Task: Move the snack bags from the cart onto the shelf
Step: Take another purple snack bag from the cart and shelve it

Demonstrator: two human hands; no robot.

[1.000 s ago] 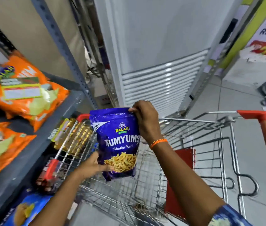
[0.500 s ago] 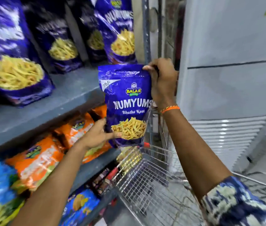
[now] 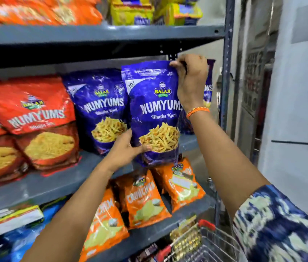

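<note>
I hold a purple Numyums snack bag (image 3: 153, 114) upright in front of the middle grey shelf (image 3: 54, 184). My right hand (image 3: 191, 82) pinches its top right corner. My left hand (image 3: 124, 150) cups its lower left edge. The bag's bottom hangs just past the shelf's front edge. Another purple Numyums bag (image 3: 100, 110) stands on the shelf to its left, and a third purple bag (image 3: 208, 91) shows behind my right hand. The wire cart (image 3: 206, 242) sits at the bottom right, with a gold packet against its near corner.
Red Numyums bags (image 3: 41, 118) fill the left of the middle shelf. Orange bags (image 3: 145, 201) lean on the shelf below. Orange and yellow packs sit on the top shelf (image 3: 111, 33). The rack's upright post (image 3: 227, 72) and a white unit (image 3: 300, 110) stand at the right.
Both hands have lifted the purple bag from over the cart up to the middle shelf. My view has swung up and left, from the cart to the shelves.
</note>
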